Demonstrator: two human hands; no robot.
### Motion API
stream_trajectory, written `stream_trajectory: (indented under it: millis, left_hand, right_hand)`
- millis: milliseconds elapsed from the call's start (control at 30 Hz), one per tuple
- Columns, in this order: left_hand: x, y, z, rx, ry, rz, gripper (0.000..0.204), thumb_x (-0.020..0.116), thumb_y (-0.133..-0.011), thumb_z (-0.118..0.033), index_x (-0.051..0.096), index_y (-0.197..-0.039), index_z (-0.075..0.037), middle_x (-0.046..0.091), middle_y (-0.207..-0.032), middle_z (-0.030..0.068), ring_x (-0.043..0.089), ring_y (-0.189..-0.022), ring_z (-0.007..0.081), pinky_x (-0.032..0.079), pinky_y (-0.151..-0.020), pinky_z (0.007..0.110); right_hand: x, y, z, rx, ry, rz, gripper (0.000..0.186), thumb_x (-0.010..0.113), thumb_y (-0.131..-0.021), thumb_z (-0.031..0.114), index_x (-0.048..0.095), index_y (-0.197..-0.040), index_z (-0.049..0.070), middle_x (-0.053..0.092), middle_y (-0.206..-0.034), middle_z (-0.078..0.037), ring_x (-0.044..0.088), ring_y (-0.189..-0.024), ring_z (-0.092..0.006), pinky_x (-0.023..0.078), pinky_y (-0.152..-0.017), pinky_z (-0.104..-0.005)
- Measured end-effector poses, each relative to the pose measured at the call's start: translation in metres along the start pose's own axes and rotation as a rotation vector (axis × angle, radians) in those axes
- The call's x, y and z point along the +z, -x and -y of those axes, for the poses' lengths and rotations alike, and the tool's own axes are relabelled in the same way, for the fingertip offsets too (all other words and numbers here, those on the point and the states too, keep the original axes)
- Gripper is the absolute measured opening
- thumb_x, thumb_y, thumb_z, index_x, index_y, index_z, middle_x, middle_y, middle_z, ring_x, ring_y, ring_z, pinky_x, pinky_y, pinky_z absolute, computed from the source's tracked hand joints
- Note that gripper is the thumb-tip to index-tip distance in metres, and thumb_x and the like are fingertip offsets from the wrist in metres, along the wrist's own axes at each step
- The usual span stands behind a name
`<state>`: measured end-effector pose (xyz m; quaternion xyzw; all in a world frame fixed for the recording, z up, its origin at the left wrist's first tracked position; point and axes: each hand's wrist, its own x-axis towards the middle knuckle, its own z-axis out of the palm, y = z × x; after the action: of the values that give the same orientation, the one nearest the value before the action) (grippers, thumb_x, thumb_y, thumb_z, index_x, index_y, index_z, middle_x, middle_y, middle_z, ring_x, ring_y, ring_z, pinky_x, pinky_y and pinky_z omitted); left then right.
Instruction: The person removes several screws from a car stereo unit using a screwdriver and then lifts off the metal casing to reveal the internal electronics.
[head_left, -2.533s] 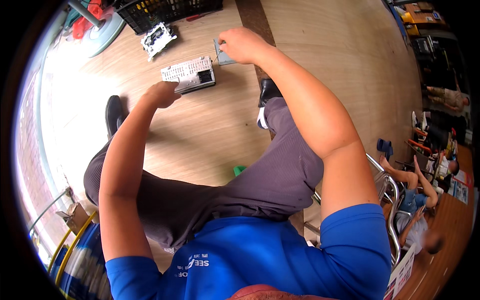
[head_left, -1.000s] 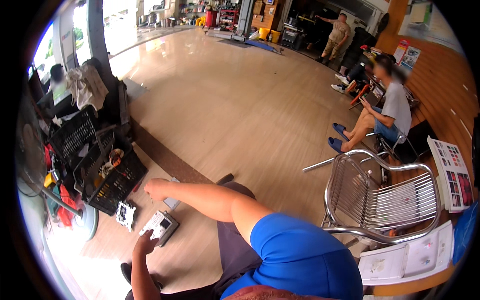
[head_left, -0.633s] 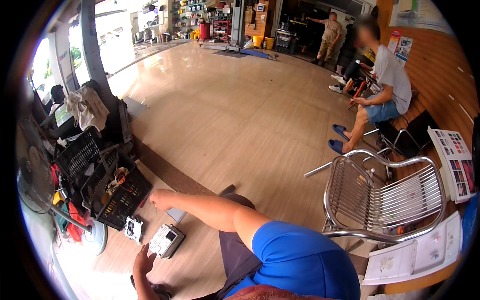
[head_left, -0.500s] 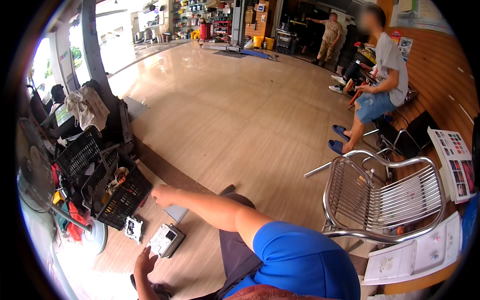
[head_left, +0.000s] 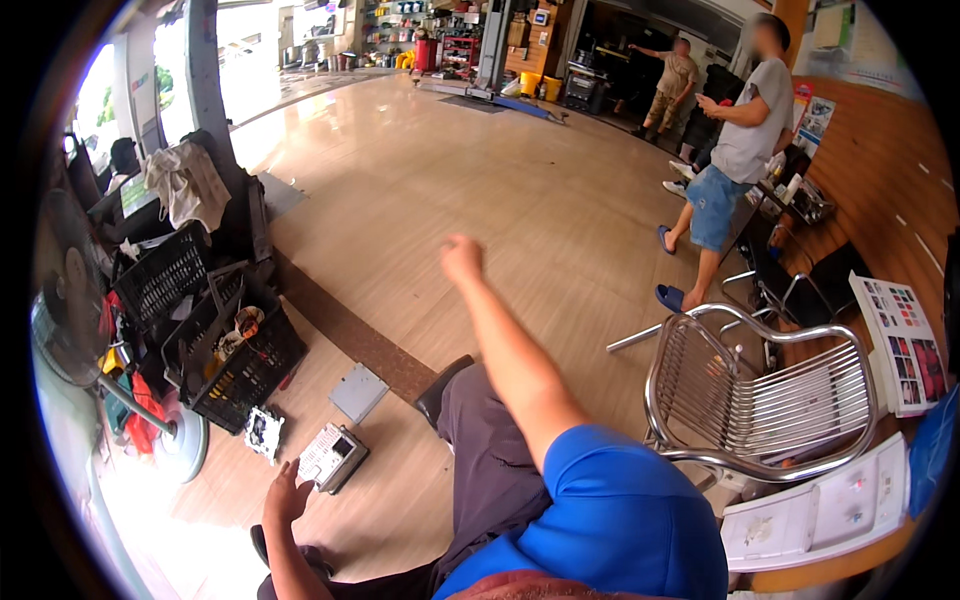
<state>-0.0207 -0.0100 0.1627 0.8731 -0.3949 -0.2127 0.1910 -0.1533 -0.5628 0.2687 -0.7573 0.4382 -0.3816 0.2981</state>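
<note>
The right arm [head_left: 525, 375] reaches out long and almost straight toward the far side, leaning left. The right hand [head_left: 462, 260] at its end is too blurry to tell how it bends. The left arm [head_left: 290, 560] is near and left. The left hand [head_left: 286, 497] points far, thumb [head_left: 304, 489] out to the right.

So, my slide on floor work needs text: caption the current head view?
Left hand beside a metal-cased unit, right hand stretched out over the floor, a flat grey panel lying nearby.
</note>
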Motion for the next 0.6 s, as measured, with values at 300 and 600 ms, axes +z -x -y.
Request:
stream_trajectory:
  millis: [300, 600]
  left_hand:
    - [-0.002, 0.024, 0.005, -0.079, -0.042, 0.028, 0.068, 0.070, -0.088, -0.029, 0.046, -0.145, -0.001, 0.044, -0.149, 0.0270, 0.046, -0.136, 0.0397, 0.039, -0.113, 0.043]
    - [0.000, 0.000, -0.005, -0.009, -0.112, -0.012, 0.064, 0.068, -0.089, -0.029, 0.045, -0.146, -0.012, 0.043, -0.151, 0.0212, 0.051, -0.128, 0.0413, 0.045, -0.104, 0.047]
  right_hand:
    - [-0.212, -0.191, 0.083, -0.373, 0.173, -0.646, 0.024, 0.057, -0.090, 0.020, 0.072, -0.094, 0.002, 0.070, -0.095, -0.026, 0.068, -0.093, -0.0429, 0.054, -0.081, -0.0478]
    - [-0.175, -0.125, 0.207, -0.625, -0.540, 0.168, 0.035, 0.067, -0.093, 0.008, 0.062, -0.126, -0.001, 0.068, -0.084, -0.005, 0.059, -0.064, -0.0098, 0.049, -0.058, -0.0242]
